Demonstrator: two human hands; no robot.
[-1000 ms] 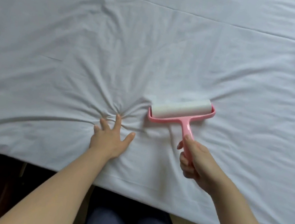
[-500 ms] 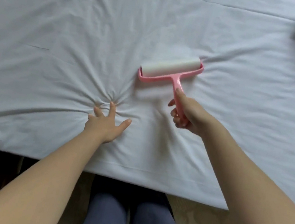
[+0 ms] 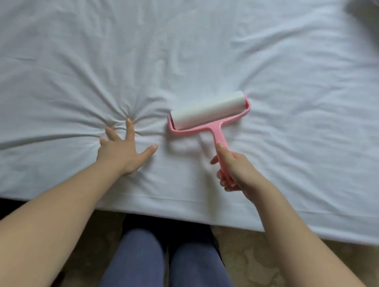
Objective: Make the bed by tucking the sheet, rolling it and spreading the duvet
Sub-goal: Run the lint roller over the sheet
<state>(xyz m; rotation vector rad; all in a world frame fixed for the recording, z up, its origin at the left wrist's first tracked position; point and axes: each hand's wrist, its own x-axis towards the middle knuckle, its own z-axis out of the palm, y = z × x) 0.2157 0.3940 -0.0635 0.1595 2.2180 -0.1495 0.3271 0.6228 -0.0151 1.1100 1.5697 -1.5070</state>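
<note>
Just beside left fingers, lint roller.

Left hand flat, fingers splayed toward 12 o'clock. Right hand curled round handle, index extended 11 o'clock.

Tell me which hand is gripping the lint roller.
The right hand, curled round the handle of the pink lint roller. The left hand holds nothing: spread open, it presses the white sheet, puckering it.
</note>
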